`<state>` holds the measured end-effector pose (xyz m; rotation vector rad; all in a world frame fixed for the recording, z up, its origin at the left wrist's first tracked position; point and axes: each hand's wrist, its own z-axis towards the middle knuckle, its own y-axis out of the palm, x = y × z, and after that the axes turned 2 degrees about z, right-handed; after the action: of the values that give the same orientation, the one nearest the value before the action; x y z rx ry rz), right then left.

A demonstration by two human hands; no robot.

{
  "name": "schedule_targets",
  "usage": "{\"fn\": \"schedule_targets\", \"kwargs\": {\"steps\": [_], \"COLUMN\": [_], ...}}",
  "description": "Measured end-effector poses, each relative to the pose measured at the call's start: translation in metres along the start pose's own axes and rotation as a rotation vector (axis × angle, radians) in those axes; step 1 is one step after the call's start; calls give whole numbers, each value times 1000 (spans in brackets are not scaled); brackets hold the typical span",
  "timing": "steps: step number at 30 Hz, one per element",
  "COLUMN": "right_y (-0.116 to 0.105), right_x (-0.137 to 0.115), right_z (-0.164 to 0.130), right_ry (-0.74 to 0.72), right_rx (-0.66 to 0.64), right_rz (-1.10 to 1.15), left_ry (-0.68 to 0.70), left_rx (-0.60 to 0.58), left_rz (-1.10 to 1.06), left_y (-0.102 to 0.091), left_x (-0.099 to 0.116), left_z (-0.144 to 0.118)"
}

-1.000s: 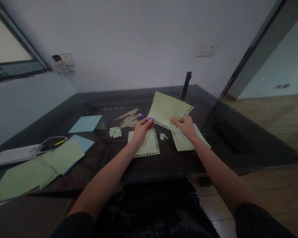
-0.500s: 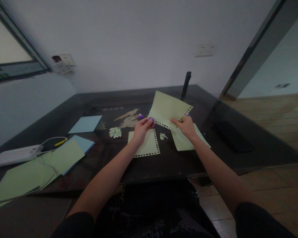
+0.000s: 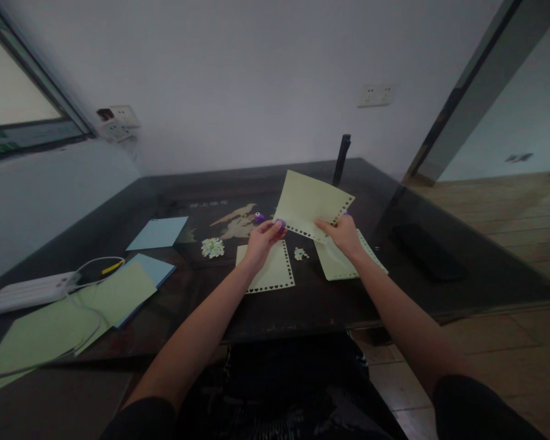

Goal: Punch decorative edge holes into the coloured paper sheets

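A dark table (image 3: 302, 305) bore green sheets (image 3: 50, 330) and a cable (image 3: 91, 269) at left, with blue sheets (image 3: 158, 232) beyond; two punched sheets, one (image 3: 268, 272) below the left hand and one (image 3: 343, 263) beneath the right, lay flat; a raised sheet (image 3: 309, 201), edged with punched holes, stood tilted above the table's middle; the right hand (image 3: 343, 235) pinched its lower edge; the left hand (image 3: 261, 238) pinched a purple punch (image 3: 279, 223) at the sheet's lower left corner; confetti (image 3: 212, 247) lay left of the hands; a second purple punch (image 3: 259, 217) sat just behind.
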<state>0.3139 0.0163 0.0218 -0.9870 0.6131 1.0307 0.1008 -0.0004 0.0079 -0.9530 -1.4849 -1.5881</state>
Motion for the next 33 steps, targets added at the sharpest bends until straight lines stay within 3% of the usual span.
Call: {"fn": "schedule_targets", "kwargs": {"steps": [21,33], "right_y": [-2,-3], "right_x": [8,30], "right_z": [5,11], "right_ry": [57,38], "right_rx": [104,204], "right_rz": [85,189], "left_ry": [-25,-73], "left_rx": [-66,-92], "left_rz": [37,50], "left_y": [0,0], "left_x": [-1,-4], "left_z": [0,-1]}}
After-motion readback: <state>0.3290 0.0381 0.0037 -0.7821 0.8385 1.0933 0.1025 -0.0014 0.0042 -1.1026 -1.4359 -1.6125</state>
